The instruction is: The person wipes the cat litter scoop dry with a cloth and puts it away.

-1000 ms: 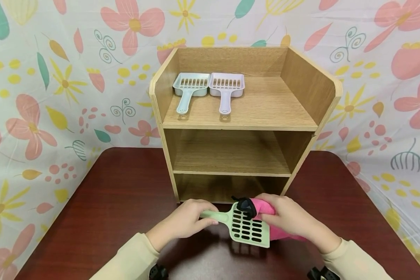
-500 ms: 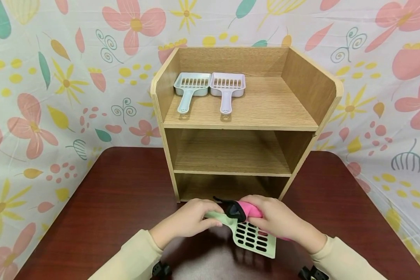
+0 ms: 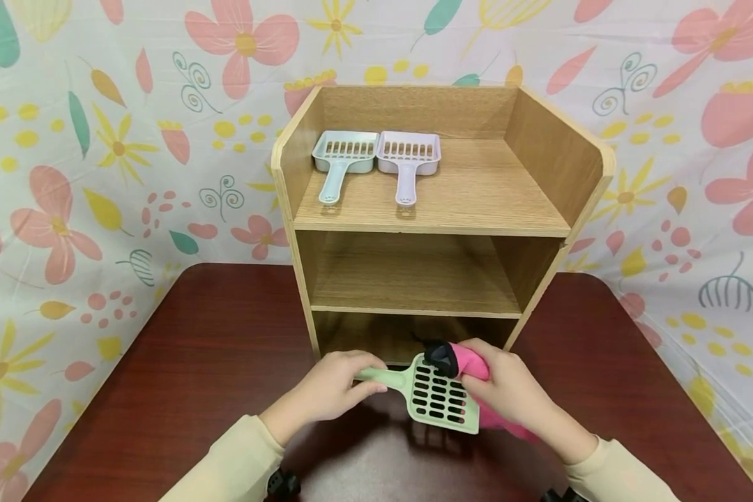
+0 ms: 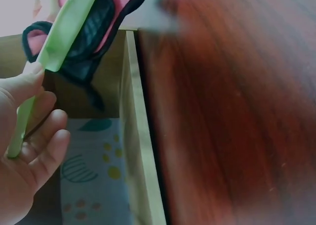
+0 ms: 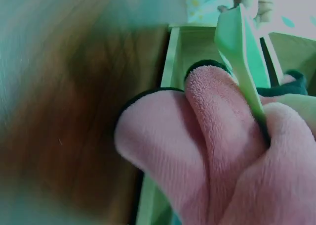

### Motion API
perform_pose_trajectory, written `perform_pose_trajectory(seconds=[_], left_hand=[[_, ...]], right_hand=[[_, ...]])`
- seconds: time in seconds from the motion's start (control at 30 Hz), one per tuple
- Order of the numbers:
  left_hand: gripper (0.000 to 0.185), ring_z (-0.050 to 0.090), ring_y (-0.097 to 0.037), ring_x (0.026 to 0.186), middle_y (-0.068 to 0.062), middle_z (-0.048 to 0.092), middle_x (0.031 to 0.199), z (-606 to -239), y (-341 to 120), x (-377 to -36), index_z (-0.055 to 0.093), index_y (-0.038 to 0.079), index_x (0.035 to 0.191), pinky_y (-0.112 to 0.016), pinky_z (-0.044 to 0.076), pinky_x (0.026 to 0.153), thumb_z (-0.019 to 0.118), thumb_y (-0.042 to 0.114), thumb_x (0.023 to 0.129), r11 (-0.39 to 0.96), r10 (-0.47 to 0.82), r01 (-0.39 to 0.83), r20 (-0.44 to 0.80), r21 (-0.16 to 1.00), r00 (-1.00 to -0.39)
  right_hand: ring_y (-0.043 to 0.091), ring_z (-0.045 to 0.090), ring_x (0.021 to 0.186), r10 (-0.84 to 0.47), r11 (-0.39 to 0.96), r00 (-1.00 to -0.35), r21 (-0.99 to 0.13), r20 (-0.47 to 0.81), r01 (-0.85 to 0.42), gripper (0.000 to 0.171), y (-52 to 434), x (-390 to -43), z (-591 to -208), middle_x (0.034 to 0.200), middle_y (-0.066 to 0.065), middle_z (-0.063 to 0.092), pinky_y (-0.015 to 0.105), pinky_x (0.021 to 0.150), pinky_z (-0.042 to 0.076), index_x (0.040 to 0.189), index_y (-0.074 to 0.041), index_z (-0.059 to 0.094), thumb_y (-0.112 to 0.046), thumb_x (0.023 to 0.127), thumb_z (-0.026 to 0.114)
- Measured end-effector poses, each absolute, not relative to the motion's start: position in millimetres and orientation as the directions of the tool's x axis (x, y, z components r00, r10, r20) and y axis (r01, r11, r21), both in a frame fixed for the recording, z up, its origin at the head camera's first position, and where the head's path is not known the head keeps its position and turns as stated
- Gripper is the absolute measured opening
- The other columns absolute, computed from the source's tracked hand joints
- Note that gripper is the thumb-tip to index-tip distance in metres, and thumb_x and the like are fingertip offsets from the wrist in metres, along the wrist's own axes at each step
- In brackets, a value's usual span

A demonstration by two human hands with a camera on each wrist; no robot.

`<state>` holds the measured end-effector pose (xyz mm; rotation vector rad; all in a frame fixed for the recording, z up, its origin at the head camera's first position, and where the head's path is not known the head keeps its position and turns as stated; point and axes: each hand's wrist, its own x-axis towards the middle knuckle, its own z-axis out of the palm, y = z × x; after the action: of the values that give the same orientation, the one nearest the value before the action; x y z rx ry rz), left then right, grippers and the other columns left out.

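Head view, left hand: the left hand (image 3: 326,390) has its fingers curled round the handle of the green slotted scoop (image 3: 436,397), holding it just above the table.
Head view, right hand: the right hand (image 3: 508,390) clasps a pink cloth (image 3: 470,362) with black edging and presses it against the far corner of the scoop's head.
Head view, writing: no brand, label or lettering can be read on anything.
Head view, surface: a dark red-brown wooden table (image 3: 194,348) with a glossy top.
Head view, shelf: a light wooden shelf unit (image 3: 558,160) stands behind the hands; on its top tier a pale blue scoop (image 3: 339,159) and a lilac scoop (image 3: 408,159) lie side by side, handles toward the person.
Head view, room: a white backdrop (image 3: 88,139) printed with pink flowers, yellow dots and green leaves.
Left wrist view: fingers (image 4: 47,136) wrap the green handle; pink and black cloth sits against the scoop's head; the table is blurred.
Right wrist view: pink cloth (image 5: 212,151) fills the frame, touching the scoop's edge (image 5: 242,52); the hand itself is hidden.
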<state>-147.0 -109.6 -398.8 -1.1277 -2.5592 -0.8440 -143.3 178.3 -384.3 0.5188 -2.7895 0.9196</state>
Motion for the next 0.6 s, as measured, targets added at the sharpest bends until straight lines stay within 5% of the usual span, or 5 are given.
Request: perform_pose_trajectory(seconds=[0.13, 0.3, 0.43, 0.6], left_hand=[[0.021, 0.058, -0.004, 0.075, 0.006, 0.069, 0.092, -404.3, -108.8, -144.0, 0.067, 0.015, 0.101, -0.018, 0.048, 0.070, 0.068, 0.029, 0.086, 0.535, 0.560, 0.724, 0.459, 0.435, -0.689], [0.020, 0.056, -0.002, 0.072, 0.006, 0.068, 0.091, -409.3, -106.2, -140.5, 0.066, 0.015, 0.101, -0.016, 0.046, 0.068, 0.067, 0.030, 0.087, 0.518, 0.531, 0.725, 0.495, 0.453, -0.688], [0.019, 0.056, -0.001, 0.074, 0.006, 0.068, 0.091, -412.4, -104.5, -138.6, 0.066, 0.015, 0.101, -0.014, 0.046, 0.069, 0.067, 0.028, 0.087, 0.482, 0.528, 0.725, 0.497, 0.492, -0.688], [0.018, 0.053, 0.001, 0.070, 0.004, 0.067, 0.087, -413.6, -101.8, -137.1, 0.067, 0.014, 0.100, -0.010, 0.044, 0.064, 0.069, 0.025, 0.086, 0.428, 0.521, 0.709, 0.488, 0.561, -0.701]], right_hand=[[0.006, 0.054, 0.065, -0.168, 0.604, -0.965, -0.752, 0.203, -0.264, 0.033, 179.8, -142.6, -391.2, 0.077, -0.001, 0.064, 0.022, 0.057, 0.046, 0.112, -0.016, 0.061, -0.008, 0.080, 0.068], [0.010, 0.066, 0.077, -0.210, 0.085, -0.976, -0.995, -0.064, 0.047, 0.026, 181.4, -139.1, -399.2, 0.088, 0.002, 0.068, 0.029, 0.069, 0.055, 0.117, -0.013, 0.053, -0.018, 0.092, 0.060], [0.017, 0.069, 0.089, -0.450, -0.260, -0.880, -0.920, -0.153, 0.293, 0.019, 186.8, -135.9, -404.5, 0.096, 0.002, 0.070, 0.034, 0.080, 0.055, 0.114, -0.017, 0.051, -0.022, 0.102, 0.038], [0.020, 0.064, 0.108, -0.734, -0.463, -0.679, -0.721, -0.015, 0.516, 0.054, 190.4, -134.8, -406.7, 0.114, 0.008, 0.067, 0.034, 0.096, 0.049, 0.118, -0.007, 0.054, -0.029, 0.102, 0.007]])
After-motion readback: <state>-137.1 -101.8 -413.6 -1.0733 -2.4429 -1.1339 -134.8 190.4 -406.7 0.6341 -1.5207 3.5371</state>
